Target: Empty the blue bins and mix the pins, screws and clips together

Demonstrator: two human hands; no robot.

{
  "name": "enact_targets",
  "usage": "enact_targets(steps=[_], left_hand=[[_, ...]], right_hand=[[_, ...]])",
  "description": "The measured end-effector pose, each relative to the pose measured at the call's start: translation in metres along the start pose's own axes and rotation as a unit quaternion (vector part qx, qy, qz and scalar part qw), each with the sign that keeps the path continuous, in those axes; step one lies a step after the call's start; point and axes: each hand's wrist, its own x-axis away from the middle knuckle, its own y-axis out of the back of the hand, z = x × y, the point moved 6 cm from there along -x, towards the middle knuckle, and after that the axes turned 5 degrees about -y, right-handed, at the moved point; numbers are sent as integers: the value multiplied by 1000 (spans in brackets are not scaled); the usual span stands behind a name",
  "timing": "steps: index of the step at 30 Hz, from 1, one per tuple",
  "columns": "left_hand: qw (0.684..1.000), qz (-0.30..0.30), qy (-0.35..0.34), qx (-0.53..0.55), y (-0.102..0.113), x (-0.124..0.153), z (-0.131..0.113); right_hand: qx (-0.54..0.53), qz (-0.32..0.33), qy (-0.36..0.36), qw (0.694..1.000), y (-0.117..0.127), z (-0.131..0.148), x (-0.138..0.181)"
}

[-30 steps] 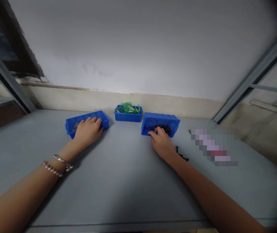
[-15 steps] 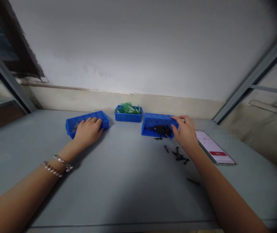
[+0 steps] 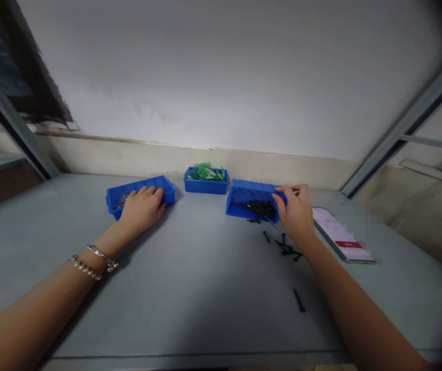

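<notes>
1. Reading the table (image 3: 190,288) as a clock with the wall (image 3: 224,77) at 12, the right bin (image 3: 240,195) lies at 1 o'clock, tipped on its side, mouth toward the person. That tilt probably lets the black screws (image 3: 261,207) inside be reached from the front.
2. The right hand (image 3: 293,208) grips that bin's 3 o'clock end between thumb and fingers, likely to steady it.
3. The left hand (image 3: 143,206) curls over the near edge of the left bin (image 3: 168,195), at 10 o'clock; its fingertips are hidden, so I cannot tell whether it grips anything. Silver pieces (image 3: 122,200) show beside it.
4. The middle bin (image 3: 206,187), at 12, stands upright, heaped with green pieces (image 3: 203,171).
5. Loose screws (image 3: 286,252) lie near 2 o'clock, a lone screw (image 3: 299,300) at 4.
6. The phone (image 3: 340,236), near 3, sits just beyond the right forearm, which crowds that side.
</notes>
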Motion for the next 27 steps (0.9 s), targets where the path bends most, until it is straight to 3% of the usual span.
enact_targets(steps=[27], left_hand=[[1000,3,-1,15,2,-1,-2]], right_hand=[[26,-22,5,999,0,8,3]])
